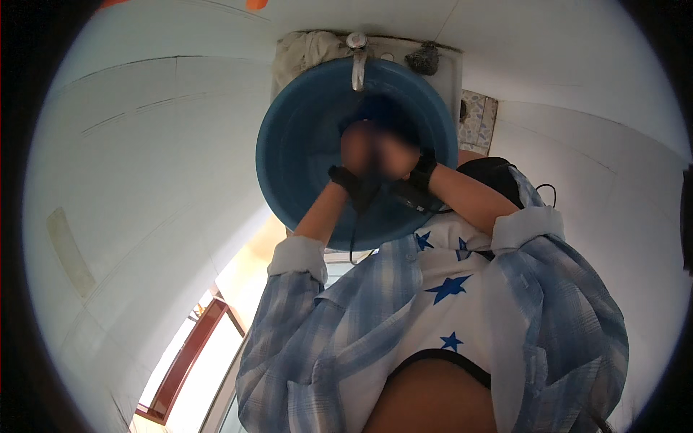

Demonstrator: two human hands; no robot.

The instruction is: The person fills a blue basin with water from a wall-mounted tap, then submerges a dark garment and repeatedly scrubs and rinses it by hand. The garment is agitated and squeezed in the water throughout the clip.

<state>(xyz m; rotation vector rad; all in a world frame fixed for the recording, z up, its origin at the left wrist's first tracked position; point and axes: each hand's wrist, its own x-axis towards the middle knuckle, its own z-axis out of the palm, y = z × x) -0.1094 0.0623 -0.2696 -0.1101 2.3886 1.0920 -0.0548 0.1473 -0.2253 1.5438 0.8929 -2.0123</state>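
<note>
Both hands are together inside a large blue plastic basin (281, 157), below the faucet spout. My left hand (357, 150) and my right hand (399, 156) grip a bunched dark blue cloth (379, 111). Blur covers the fingers and part of the cloth, so its exact form cannot be made out. Dark fabric shows between the hands and beyond them. Each wrist wears a black strap; the right one carries a small black device (409, 196) with a cable.
A chrome faucet (357, 59) reaches over the basin's far rim. The basin rests on a pale sink (455, 70). On its back ledge lie a crumpled beige cloth (306, 51) and a dark mesh scrubber (423, 58). White walls (162, 140) stand close on both sides.
</note>
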